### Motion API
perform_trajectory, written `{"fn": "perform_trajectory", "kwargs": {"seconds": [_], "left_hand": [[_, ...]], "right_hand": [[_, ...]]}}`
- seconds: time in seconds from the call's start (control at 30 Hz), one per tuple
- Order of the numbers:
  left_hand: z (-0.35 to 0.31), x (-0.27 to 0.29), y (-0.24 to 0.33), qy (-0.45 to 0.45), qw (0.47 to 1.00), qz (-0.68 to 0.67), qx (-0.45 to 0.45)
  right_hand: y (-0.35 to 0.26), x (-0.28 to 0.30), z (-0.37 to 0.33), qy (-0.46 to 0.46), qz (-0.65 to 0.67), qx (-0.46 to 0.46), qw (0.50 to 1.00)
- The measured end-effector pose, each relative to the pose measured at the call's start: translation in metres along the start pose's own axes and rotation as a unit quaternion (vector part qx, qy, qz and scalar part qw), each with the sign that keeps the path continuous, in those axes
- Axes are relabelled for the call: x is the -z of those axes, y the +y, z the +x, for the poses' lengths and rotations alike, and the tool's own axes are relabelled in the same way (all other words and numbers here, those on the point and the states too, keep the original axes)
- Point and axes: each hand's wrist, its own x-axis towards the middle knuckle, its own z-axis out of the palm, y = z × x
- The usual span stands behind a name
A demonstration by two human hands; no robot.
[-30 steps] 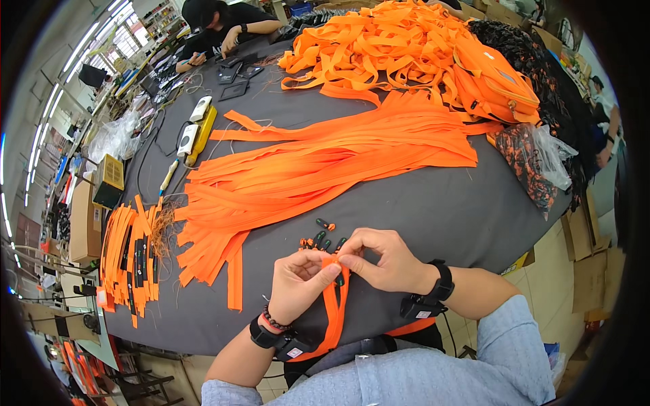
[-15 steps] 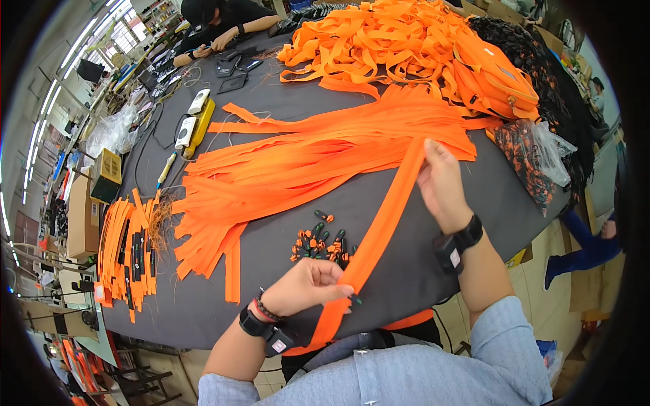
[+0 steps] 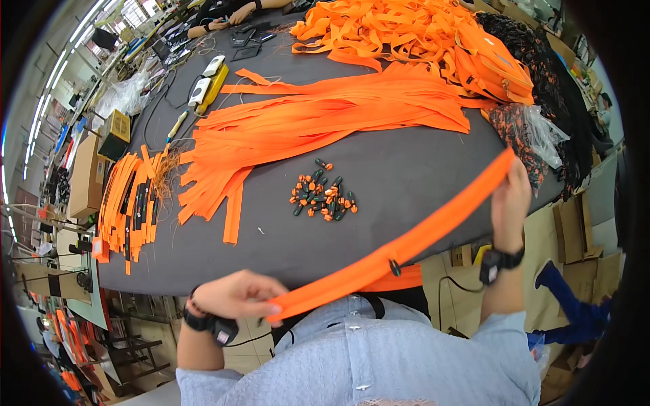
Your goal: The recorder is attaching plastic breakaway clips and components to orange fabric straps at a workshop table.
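You hold one orange strip (image 3: 399, 250) stretched taut in the air over the near edge of the dark table (image 3: 420, 169); your left hand (image 3: 233, 296) pinches its lower end just off that edge, and your right hand (image 3: 511, 203) grips its upper end out past the table's right side. A small dark slider (image 3: 393, 265) sits on the strip about midway, just over the near edge; with the strip sloping down to your left, it may slip toward your left hand, or run off if that pinch loosens. The pile of small sliders (image 3: 323, 198) lies on the table just beyond the strip; a dropped end could sweep through it and scatter pieces to the floor. The spread of orange strips (image 3: 318, 122) lies farther back on the table, well apart.
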Motion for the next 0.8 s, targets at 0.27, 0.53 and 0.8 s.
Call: {"fn": "perform_trajectory", "kwargs": {"seconds": [0.27,0.53,0.8], "left_hand": [[-0.048,-0.040,-0.103,0.222,0.967,0.025,0.123],[-0.027,-0.048,-0.109,0.236,0.933,0.266,0.055],[0.038,0.011,0.024,0.445,0.852,0.242,-0.134]], "right_hand": [[-0.011,0.112,-0.120,0.029,-0.271,-0.131,0.953],[-0.008,0.095,-0.121,-0.179,-0.542,-0.145,0.808],[-0.031,-0.079,-0.044,-0.318,-0.118,-0.342,0.876]]}}
